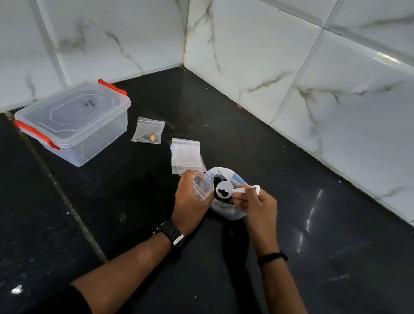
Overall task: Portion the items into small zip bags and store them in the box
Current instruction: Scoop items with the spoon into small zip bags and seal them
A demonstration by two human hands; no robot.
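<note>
While gripping a small zip bag (202, 187) open-mouthed in the left hand (189, 202) at frame centre, pinching the white scoop (225, 189) by its handle in the right hand (259, 213), carrying dark pieces (222, 193) over the larger supply bag (225, 205). Lying just above: empty bags (186, 155), one filled bag (148, 131). Sitting closed at upper left: the box (71, 120).

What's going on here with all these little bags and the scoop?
A person is portioning small dark pieces into zip bags. The left hand holds a small zip bag open, while the right hand brings a white scoop carrying a few pieces to it. One filled bag and spare bags lie beside the closed box.
</note>
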